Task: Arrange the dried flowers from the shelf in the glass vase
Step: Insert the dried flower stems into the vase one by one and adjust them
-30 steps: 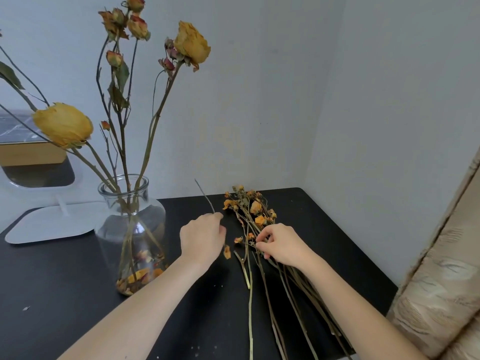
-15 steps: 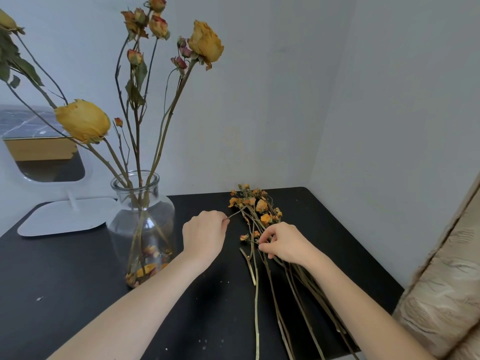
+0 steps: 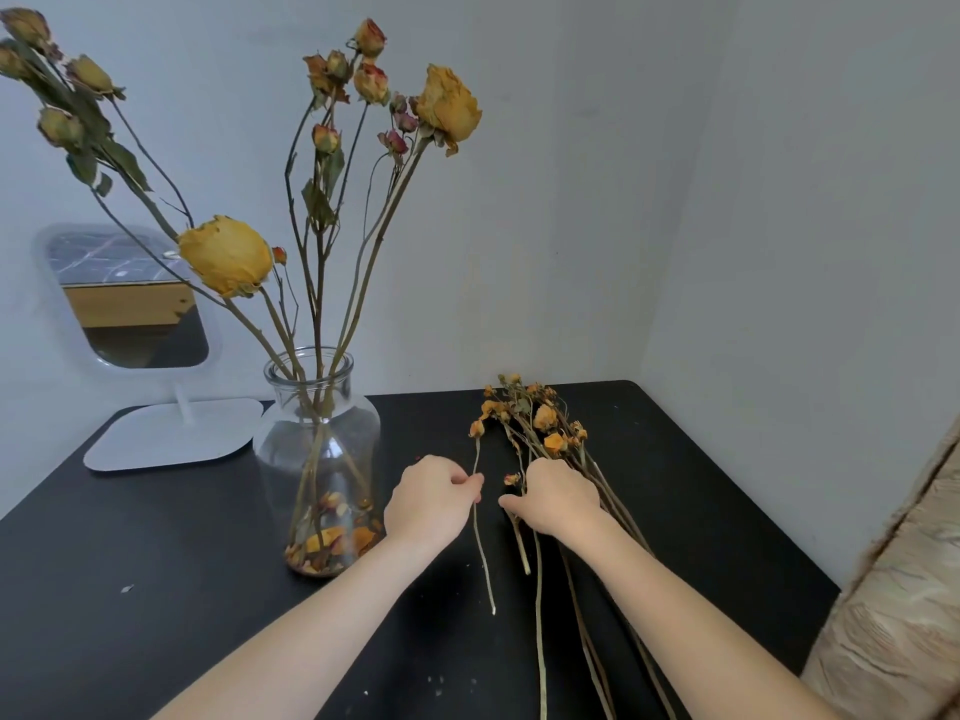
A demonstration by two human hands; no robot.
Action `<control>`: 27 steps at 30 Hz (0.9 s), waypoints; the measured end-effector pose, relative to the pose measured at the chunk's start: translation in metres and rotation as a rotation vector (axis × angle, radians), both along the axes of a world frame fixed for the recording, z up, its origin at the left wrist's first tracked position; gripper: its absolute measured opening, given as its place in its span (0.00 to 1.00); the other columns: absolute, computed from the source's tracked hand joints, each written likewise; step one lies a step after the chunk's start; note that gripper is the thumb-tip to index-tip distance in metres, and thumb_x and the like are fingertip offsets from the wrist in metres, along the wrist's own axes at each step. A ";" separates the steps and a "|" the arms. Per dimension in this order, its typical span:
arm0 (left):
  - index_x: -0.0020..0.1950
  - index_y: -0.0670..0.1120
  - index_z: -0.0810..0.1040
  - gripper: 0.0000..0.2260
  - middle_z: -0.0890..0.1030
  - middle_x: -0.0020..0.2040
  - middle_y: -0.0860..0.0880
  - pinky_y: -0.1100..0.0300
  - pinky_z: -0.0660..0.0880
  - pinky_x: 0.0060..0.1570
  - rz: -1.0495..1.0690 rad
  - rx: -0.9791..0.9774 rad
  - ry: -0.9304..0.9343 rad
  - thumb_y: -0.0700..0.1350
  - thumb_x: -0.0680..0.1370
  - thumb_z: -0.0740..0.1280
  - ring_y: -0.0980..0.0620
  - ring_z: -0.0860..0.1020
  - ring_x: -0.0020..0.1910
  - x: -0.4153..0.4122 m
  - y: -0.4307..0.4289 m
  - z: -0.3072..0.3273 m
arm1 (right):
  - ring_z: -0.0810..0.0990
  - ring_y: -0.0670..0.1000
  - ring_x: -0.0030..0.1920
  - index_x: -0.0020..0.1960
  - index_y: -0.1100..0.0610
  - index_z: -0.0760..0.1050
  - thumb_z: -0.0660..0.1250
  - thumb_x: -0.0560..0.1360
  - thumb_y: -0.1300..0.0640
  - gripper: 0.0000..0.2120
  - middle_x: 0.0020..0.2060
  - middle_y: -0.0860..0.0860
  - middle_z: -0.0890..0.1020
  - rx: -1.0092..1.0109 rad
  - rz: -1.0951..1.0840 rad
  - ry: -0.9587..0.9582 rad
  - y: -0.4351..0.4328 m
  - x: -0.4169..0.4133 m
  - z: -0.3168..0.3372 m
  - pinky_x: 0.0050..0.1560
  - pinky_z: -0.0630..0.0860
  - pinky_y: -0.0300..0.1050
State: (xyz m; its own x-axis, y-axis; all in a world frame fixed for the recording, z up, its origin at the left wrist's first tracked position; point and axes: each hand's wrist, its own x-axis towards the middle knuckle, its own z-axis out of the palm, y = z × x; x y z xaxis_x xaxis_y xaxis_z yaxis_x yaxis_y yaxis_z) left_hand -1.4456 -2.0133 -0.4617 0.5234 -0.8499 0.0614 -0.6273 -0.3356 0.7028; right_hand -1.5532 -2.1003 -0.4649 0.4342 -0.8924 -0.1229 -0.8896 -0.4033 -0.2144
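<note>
Brittle dried material, so breakage is the main risk. The thin single stem with a small orange bud (image 3: 479, 537) is pinched partway along by the left hand (image 3: 428, 498), and a sharp tug or bend could snap it or knock the bud off. Second risk is snagging: its bud end lies just beside the heads of the loose bundle of dried orange flowers (image 3: 540, 423). If twigs are tangled there, lifting would drag neighbours across the black tabletop (image 3: 701, 485) or shed petals. Third risk is the clear glass vase (image 3: 317, 459), which stands just beside the left wrist. It already carries tall dried yellow and red roses (image 3: 447, 109) that lean outward, so it looks top-heavy, and a careless forearm swing could tip it. Its neck is narrow and crowded, so pushing another stem in may crush what's there.

Left hand: thumb and forefinger closed narrow on the single stem, other fingers curled. The stem's cut end points toward the camera.

Right hand (image 3: 558, 498): lies on top of the bundle's stems, thumb out to the left, fingers bent down out of sight. Cannot tell if it grips them or only pins them.

Bundle lies flat on the table right of the vase, heads toward the wall corner. White-framed stand mirror (image 3: 124, 298) sits behind the vase, to its left.
</note>
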 end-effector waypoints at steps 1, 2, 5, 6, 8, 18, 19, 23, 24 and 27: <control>0.33 0.52 0.80 0.14 0.72 0.26 0.53 0.57 0.74 0.41 0.002 0.007 0.009 0.51 0.78 0.63 0.53 0.73 0.29 0.002 0.002 -0.003 | 0.76 0.51 0.37 0.42 0.56 0.72 0.64 0.75 0.45 0.14 0.38 0.51 0.78 0.006 -0.015 0.006 0.001 0.003 -0.001 0.36 0.73 0.43; 0.33 0.52 0.80 0.14 0.72 0.26 0.53 0.57 0.74 0.41 0.006 0.008 0.021 0.51 0.77 0.63 0.53 0.72 0.29 0.004 0.005 -0.006 | 0.78 0.52 0.40 0.48 0.56 0.75 0.65 0.75 0.46 0.13 0.43 0.52 0.81 0.026 -0.039 0.003 0.001 0.005 -0.001 0.40 0.75 0.44; 0.31 0.52 0.79 0.15 0.74 0.26 0.53 0.58 0.73 0.39 0.011 0.001 0.045 0.50 0.77 0.63 0.54 0.72 0.29 0.009 0.009 -0.010 | 0.82 0.53 0.47 0.54 0.59 0.76 0.66 0.74 0.55 0.11 0.48 0.53 0.82 0.102 -0.097 -0.015 -0.003 0.006 -0.001 0.45 0.77 0.46; 0.31 0.53 0.79 0.15 0.74 0.26 0.53 0.59 0.72 0.38 0.010 -0.002 0.053 0.50 0.77 0.63 0.55 0.72 0.29 0.010 0.010 -0.012 | 0.82 0.53 0.47 0.53 0.59 0.76 0.66 0.73 0.58 0.10 0.48 0.53 0.82 0.128 -0.113 -0.016 -0.005 0.005 -0.001 0.46 0.77 0.46; 0.31 0.52 0.79 0.15 0.73 0.26 0.53 0.60 0.70 0.35 0.010 -0.011 0.072 0.50 0.77 0.64 0.55 0.71 0.28 0.010 0.011 -0.013 | 0.82 0.53 0.47 0.51 0.59 0.77 0.67 0.72 0.60 0.08 0.47 0.53 0.83 0.154 -0.128 -0.025 -0.007 0.004 0.001 0.46 0.77 0.46; 0.31 0.53 0.78 0.14 0.80 0.35 0.50 0.58 0.76 0.45 -0.020 -0.041 0.131 0.49 0.77 0.64 0.53 0.78 0.37 0.010 0.016 -0.015 | 0.65 0.43 0.15 0.30 0.57 0.71 0.65 0.73 0.57 0.14 0.14 0.46 0.69 0.342 -0.161 -0.325 -0.015 -0.016 0.027 0.21 0.67 0.33; 0.31 0.54 0.78 0.14 0.80 0.35 0.51 0.58 0.76 0.45 -0.020 -0.039 0.132 0.49 0.77 0.64 0.53 0.78 0.37 0.010 0.016 -0.016 | 0.63 0.43 0.14 0.29 0.56 0.70 0.65 0.74 0.56 0.15 0.13 0.46 0.67 0.377 -0.167 -0.355 -0.016 -0.019 0.029 0.19 0.63 0.33; 0.31 0.53 0.78 0.14 0.80 0.36 0.51 0.58 0.76 0.46 -0.012 -0.036 0.141 0.49 0.77 0.64 0.53 0.78 0.38 0.009 0.016 -0.016 | 0.60 0.45 0.18 0.28 0.57 0.71 0.66 0.73 0.55 0.15 0.19 0.48 0.66 0.483 -0.196 -0.442 -0.018 -0.026 0.032 0.21 0.59 0.35; 0.31 0.53 0.78 0.14 0.80 0.36 0.51 0.59 0.75 0.46 -0.009 -0.038 0.146 0.49 0.78 0.64 0.53 0.78 0.38 0.009 0.016 -0.016 | 0.60 0.45 0.19 0.28 0.57 0.71 0.66 0.73 0.56 0.16 0.19 0.48 0.66 0.506 -0.202 -0.443 -0.018 -0.028 0.032 0.21 0.58 0.35; 0.32 0.53 0.78 0.14 0.79 0.35 0.51 0.61 0.74 0.44 -0.010 -0.041 0.154 0.48 0.78 0.63 0.53 0.78 0.38 0.008 0.017 -0.017 | 0.60 0.45 0.17 0.26 0.57 0.69 0.65 0.73 0.57 0.18 0.16 0.47 0.66 0.494 -0.212 -0.390 -0.018 -0.031 0.030 0.21 0.59 0.35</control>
